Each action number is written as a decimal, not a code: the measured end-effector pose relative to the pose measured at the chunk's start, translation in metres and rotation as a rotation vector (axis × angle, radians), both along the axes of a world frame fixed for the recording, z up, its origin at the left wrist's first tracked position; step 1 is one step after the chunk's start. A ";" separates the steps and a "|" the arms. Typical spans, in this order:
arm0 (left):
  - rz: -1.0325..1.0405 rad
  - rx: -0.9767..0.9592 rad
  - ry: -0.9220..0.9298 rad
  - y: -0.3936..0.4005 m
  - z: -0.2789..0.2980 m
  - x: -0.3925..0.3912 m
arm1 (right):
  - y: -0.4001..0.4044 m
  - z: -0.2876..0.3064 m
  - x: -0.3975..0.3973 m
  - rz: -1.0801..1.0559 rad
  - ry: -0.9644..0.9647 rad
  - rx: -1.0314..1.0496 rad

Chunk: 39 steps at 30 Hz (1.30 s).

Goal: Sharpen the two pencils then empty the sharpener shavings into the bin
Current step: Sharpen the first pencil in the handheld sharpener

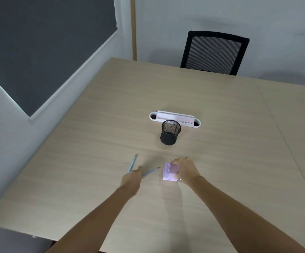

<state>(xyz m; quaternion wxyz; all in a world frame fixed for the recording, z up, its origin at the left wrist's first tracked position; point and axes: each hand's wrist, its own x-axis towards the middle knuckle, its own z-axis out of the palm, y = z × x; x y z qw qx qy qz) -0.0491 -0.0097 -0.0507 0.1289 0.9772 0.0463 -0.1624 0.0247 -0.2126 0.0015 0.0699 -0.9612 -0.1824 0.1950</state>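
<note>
1. Pale wood-grain table (212, 99) fills most of the view, with white walls behind it, a dark board (38, 42) on the left wall and a black mesh-backed chair (214, 52) at the far edge.
2. Near the middle of the table stands a black mesh cup (170, 134), upright; its inside looks dark, and I cannot tell whether anything lies in it.
3. Just behind the cup sits a white oval cable tray (175, 119) set into the table, with a dark opening at each end and a pinkish strip along its middle.
4. A pink box-shaped sharpener (170, 172) rests on the table in front of the cup, and the right hand (185, 169) is closed around its right side, fingers over the top.
5. Two blue pencils with red tips lie to the left of the sharpener: the left pencil (132, 163) points away from the person, and the right pencil (152, 171) angles towards the sharpener, its tip just short of it.
6. The left hand (132, 179) lies over the near ends of both pencils, fingers curled; whether it grips either one cannot be told.
</note>
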 end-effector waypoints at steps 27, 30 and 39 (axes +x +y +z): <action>-0.070 -0.533 -0.208 0.029 -0.021 0.024 | -0.003 -0.005 0.004 -0.008 -0.002 0.020; -0.092 -0.556 -0.194 0.027 -0.017 0.025 | -0.003 -0.006 0.004 0.004 -0.013 0.003; -0.114 -0.498 -0.078 0.010 -0.010 0.044 | -0.002 -0.008 0.005 0.017 -0.010 -0.005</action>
